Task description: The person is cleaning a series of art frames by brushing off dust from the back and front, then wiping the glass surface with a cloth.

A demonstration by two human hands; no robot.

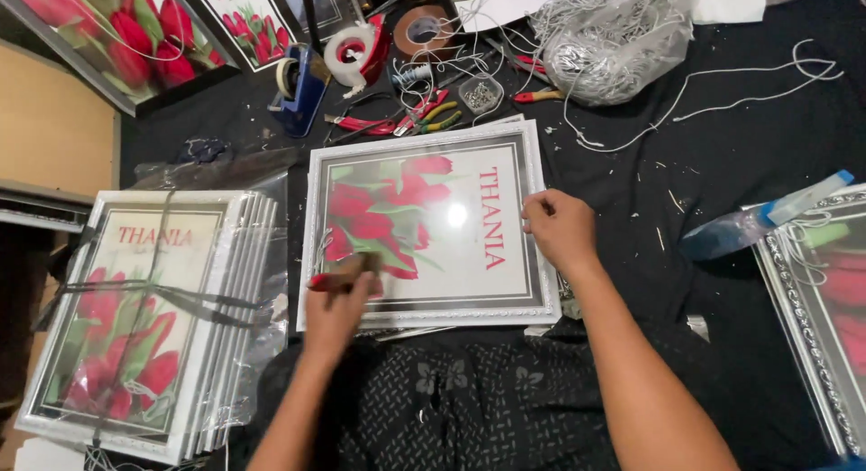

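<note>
A silver-framed picture of red tulips (424, 223) lies flat on the black cloth in front of me. My left hand (338, 304) grips a brush with a red handle (347, 272) and rests its bristle end on the glass near the frame's lower left. My right hand (559, 227) presses on the frame's right edge with fingers curled, holding it steady.
A strapped stack of the same framed pictures (135, 327) sits at the left. Another frame (821, 300) and a spray bottle (767, 214) lie at the right. Tape dispensers (302, 83), tape rolls (356, 47), pliers (415, 115) and a tangle of white string (613, 38) crowd the far side.
</note>
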